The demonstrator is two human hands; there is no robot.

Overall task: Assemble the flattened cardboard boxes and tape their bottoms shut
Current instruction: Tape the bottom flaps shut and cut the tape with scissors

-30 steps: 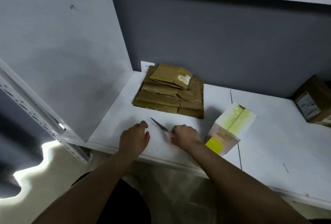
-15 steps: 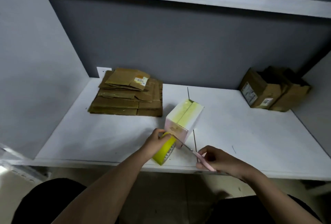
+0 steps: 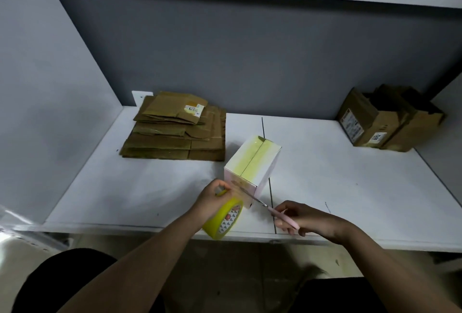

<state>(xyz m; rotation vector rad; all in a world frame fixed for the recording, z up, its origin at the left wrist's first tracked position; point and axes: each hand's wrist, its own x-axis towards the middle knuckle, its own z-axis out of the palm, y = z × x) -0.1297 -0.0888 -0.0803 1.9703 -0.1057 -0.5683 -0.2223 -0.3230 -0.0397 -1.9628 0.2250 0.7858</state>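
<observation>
Yellow tape roll [image 3: 223, 217] gripped in left hand [image 3: 212, 196], fingers curled over its top, forearm reaching in from lower left. Roll on edge at front of tabletop [image 3: 100, 187], overhanging the lip slightly, touching near corner of white box [image 3: 252, 165]. Right hand [image 3: 300, 217] low at front edge, just right of box, fingers curled round pink handles of scissors [image 3: 265, 204], wrist angled in from lower right. Blades pointing up-left, across near face of box, toward left hand; tip close to left fingers, contact with tape not clear. Box upright between the hands, a little farther back, its top flaps closed and covered by a yellow tape strip [image 3: 252, 156] along the seam. Flat brown boxes [image 3: 175, 132] stacked at back left, well apart from hands. Brown assembled boxes [image 3: 385, 122] at far right against grey wall [image 3: 250, 50].
</observation>
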